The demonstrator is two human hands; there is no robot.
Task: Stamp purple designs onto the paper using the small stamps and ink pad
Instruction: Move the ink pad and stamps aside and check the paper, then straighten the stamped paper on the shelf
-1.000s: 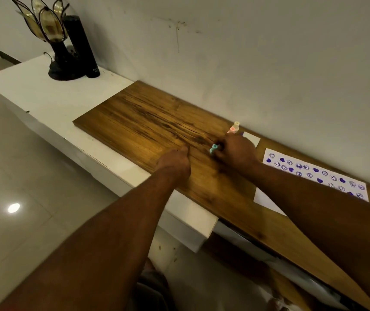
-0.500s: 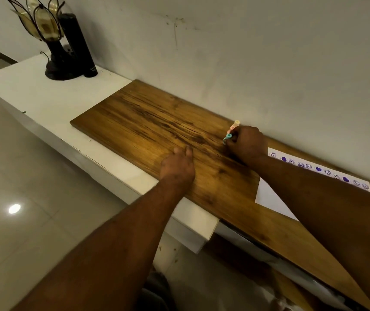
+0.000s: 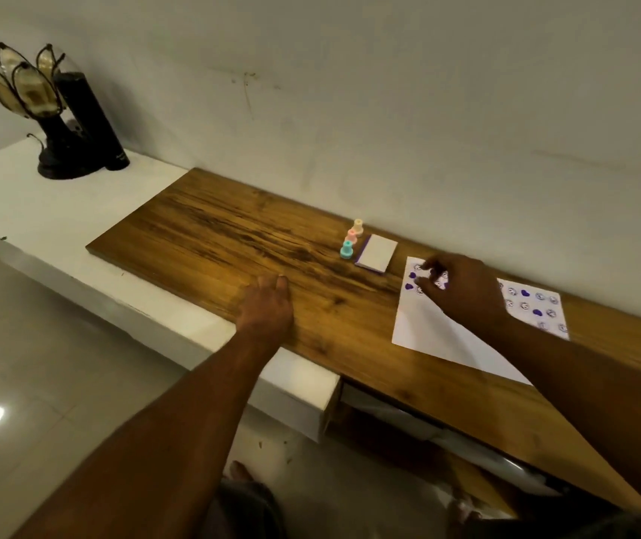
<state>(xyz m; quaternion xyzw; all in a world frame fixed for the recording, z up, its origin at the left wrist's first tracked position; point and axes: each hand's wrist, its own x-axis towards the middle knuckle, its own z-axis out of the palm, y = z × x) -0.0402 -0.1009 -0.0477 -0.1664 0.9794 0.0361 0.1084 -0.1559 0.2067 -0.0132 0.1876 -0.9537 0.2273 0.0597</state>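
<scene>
Now, right grip (image 3: 463, 291): hovers over the paper, fingers loosely curled and apart, holding nothing that I can see.
left grip (image 3: 268, 305): flat on the desk (image 3: 214, 235), fingers straight, empty.
paper (image 3: 428, 336): under the right grip, with purple prints across its far part.
stamps (image 3: 346, 250): to the left of the right grip, past the ink pad (image 3: 376, 252); three stand upright in a row running toward the wall, the teal one nearest.
next reach: probably leftward over the ink pad; the right fingertips look slightly nearer than the left grip.

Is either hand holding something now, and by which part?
Nothing is held. The left hand lies flat on the wooden board; the right hand is over the paper, empty. Three stamps stand beside the ink pad.
</scene>
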